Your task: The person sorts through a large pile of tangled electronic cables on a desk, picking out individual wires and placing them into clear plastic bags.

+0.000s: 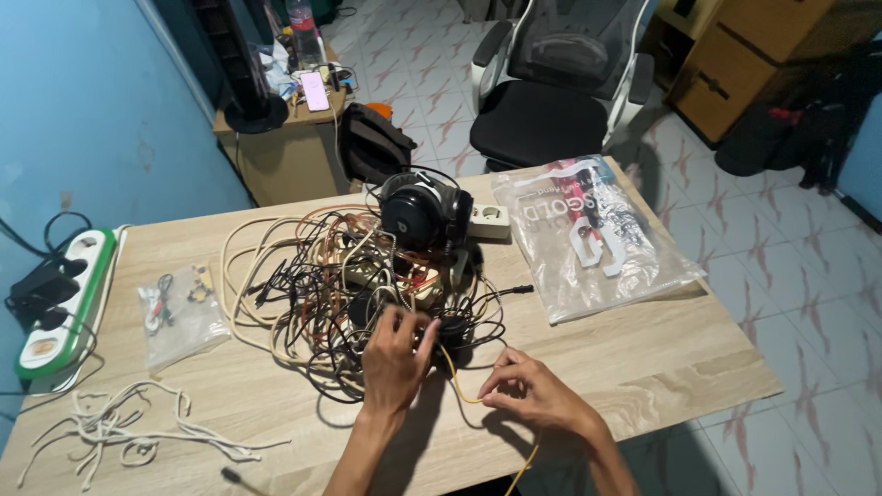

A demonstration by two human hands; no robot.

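A tangled heap of black, cream and orange cables (322, 285) lies in the middle of the wooden table (661, 358). Black headphones (421, 211) rest on the heap's far side. My left hand (395, 354) reaches into the near edge of the tangle, fingers curled among black cables. My right hand (524, 390) pinches a thin yellow cable (457, 381) that runs from the heap, loops on the table and drops off the near edge.
A clear plastic bag (597, 234) lies at the right. A small bag of parts (179, 312) and a white cord (119, 432) lie at the left, beside a green-and-white power strip (64, 303). An office chair (556, 83) stands behind the table.
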